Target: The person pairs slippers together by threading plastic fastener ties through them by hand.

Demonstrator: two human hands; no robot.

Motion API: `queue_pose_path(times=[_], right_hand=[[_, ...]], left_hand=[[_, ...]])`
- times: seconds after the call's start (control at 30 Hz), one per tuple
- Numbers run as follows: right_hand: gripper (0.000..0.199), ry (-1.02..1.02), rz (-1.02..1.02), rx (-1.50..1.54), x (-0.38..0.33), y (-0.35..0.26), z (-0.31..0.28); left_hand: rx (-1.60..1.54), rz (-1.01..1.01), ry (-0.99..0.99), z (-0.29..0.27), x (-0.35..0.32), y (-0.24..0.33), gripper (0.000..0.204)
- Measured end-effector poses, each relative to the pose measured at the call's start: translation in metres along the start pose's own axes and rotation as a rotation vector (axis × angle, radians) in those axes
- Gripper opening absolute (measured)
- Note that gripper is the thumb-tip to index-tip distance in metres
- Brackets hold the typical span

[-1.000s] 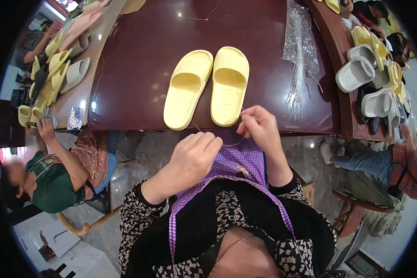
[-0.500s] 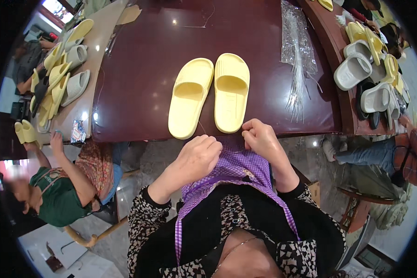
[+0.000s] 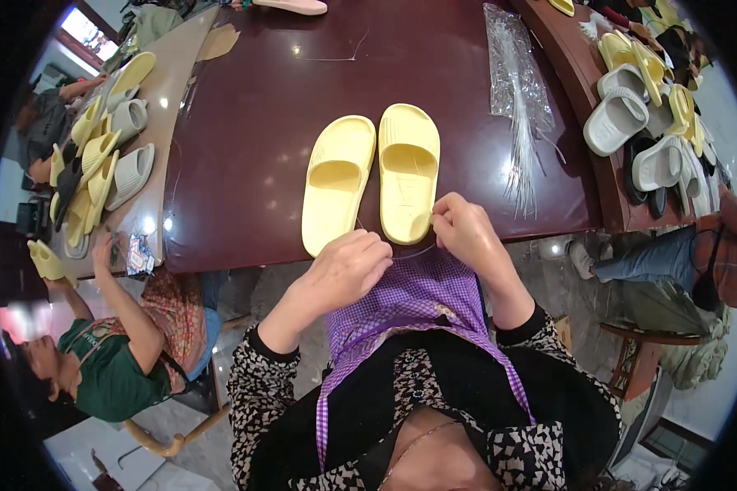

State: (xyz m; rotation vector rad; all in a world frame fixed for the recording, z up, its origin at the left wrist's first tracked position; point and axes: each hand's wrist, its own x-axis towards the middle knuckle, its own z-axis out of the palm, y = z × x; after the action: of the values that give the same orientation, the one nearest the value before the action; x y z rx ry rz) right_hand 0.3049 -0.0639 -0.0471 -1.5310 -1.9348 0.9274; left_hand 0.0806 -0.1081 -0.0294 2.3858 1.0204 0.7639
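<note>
Side by side on the dark red table lie two pale yellow slippers, the left slipper (image 3: 336, 184) and the right slipper (image 3: 409, 172), heels toward me. My left hand (image 3: 350, 266) is closed, fingertips pinched, just by the left slipper's heel. My right hand (image 3: 465, 229) is pinched closed at the right edge of the other slipper's heel. A faint thin strand (image 3: 413, 252) runs between my hands below the heels, with a short end rising above my left fingers. Its ends are hidden in my fingers.
A clear plastic bag (image 3: 516, 74) of thin pale strands lies on the table (image 3: 237, 147) at right. Yellow, grey and black slippers crowd the side tables. A pink slipper (image 3: 295, 6) shows at the far edge. At left, a person in green (image 3: 119, 368) handles yellow slippers.
My right hand has moved up against the right slipper's heel. The strand now shows stretched between my hands. A pink slipper has come into view at the far edge.
</note>
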Motion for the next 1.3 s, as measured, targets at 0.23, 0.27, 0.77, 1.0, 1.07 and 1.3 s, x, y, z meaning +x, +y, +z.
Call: queue_pose_path(times=[0.23, 0.27, 0.77, 1.0, 1.07, 1.3], right_hand=[[0.018, 0.143, -0.153, -0.21, 0.042, -0.001, 0.003], [0.019, 0.155, -0.162, -0.212, 0.048, -0.003, 0.005], [0.02, 0.338, -0.132, 0.087, 0.083, 0.026, -0.004], [0.029, 0.271, -0.01, -0.041, 0.175, 0.053, -0.016], [0.03, 0.206, -0.014, -0.075, 0.186, 0.056, -0.013], [0.023, 0.282, -0.13, -0.019, 0.193, 0.038, -0.007]], left_hand=[[0.003, -0.018, 0.063, -0.003, 0.022, -0.031, 0.007], [0.028, -0.01, 0.077, -0.002, 0.024, -0.037, 0.007], [0.084, -0.106, 0.189, 0.006, 0.037, -0.065, 0.006], [0.092, -0.113, 0.21, 0.008, 0.036, -0.071, 0.005], [0.109, -0.098, 0.219, 0.006, 0.037, -0.071, 0.006], [0.172, -0.065, 0.274, 0.001, 0.034, -0.073, 0.007]])
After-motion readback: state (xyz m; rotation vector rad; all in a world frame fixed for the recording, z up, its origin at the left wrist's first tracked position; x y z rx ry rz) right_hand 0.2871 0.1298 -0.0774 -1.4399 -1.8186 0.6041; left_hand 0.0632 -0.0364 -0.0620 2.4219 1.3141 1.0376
